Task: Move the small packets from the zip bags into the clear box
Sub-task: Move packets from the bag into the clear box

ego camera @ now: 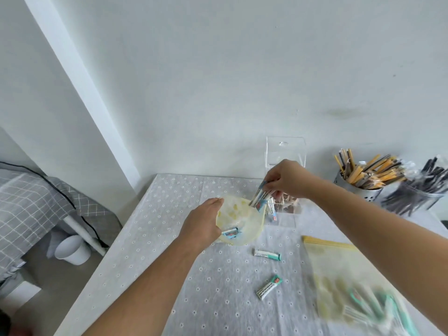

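My left hand (pixel 201 224) grips the bag (pixel 240 221) steady so my right hand (pixel 288 178), pinching a bunch of packets (pixel 260 197), can reach the box (pixel 286 151).

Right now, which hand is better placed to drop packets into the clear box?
Right. The right hand pinches a bunch of packets close by the clear box, while the left hand holds the zip bag.

Crumpled zip bag (pixel 240 221) beside clear box (pixel 286 151), second zip bag (pixel 339 275) lying flat, two loose packets (pixel 267 253) between
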Available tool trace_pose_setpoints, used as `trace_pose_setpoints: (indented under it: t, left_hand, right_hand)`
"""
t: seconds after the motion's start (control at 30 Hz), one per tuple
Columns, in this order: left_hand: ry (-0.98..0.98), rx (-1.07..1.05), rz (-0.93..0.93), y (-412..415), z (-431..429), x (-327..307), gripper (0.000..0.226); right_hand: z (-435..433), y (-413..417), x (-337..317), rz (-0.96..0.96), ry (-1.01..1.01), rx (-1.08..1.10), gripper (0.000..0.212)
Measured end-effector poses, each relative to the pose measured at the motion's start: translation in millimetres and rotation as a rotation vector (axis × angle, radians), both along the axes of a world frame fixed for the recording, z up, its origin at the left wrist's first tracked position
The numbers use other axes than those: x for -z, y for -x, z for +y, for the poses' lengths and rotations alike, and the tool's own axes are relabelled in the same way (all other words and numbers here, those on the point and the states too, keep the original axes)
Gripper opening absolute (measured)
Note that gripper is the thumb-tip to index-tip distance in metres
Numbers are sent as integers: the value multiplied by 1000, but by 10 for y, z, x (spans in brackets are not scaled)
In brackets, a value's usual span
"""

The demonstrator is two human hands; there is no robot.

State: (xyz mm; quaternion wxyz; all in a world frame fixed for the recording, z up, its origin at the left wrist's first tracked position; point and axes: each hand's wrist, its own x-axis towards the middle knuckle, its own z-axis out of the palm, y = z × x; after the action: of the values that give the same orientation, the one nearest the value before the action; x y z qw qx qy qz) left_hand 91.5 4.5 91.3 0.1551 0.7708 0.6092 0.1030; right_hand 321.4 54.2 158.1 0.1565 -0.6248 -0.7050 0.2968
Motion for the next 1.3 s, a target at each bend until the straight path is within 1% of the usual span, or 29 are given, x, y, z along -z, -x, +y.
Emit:
trace_pose_setpoints:
  t: [0.1, 0.2, 0.37, 0.5, 0.6, 0.73, 0.8, 0.9, 1.03, 1.17, 1.3]
  left_hand:
    - [8, -13, -1, 22, -19, 7, 73]
    - [-3, -13, -7, 12, -14, 7, 73]
    - [-11, -18, -15, 13, -20, 7, 73]
    - [-3, -35, -21, 23, -28, 20, 74]
    - [7, -38, -22, 34, -31, 21, 75]
    - [3, -45, -33, 51, -35, 17, 74]
    - [6, -46, -40, 46, -34, 15, 74]
    - [7, -38, -44, 36, -31, 14, 74]
    - [19, -36, -37, 34, -35, 20, 75]
    - [26, -43, -30, 29, -41, -7, 75]
    - [21, -66, -17, 32, -85, -51, 74]
  right_hand:
    - [108, -183, -53, -59, -86, 65, 7]
    - [247, -272, 44, -146, -164, 132, 10]
    - [425, -281, 353, -269, -99, 119, 16]
    - [510, -235, 514, -395, -42, -13, 20]
    - [571, -166, 616, -453, 17, -100, 20]
    - [640, -93, 771, -527, 66, -187, 22]
    - [671, -90, 864, -545, 55, -188, 21]
    - [698, -125, 921, -481, -6, -124, 20]
    - [651, -207, 824, -363, -51, -61, 21]
    - [477, -193, 619, -130, -105, 26, 12]
    - [177, -11, 402, 100, -149, 6, 11]
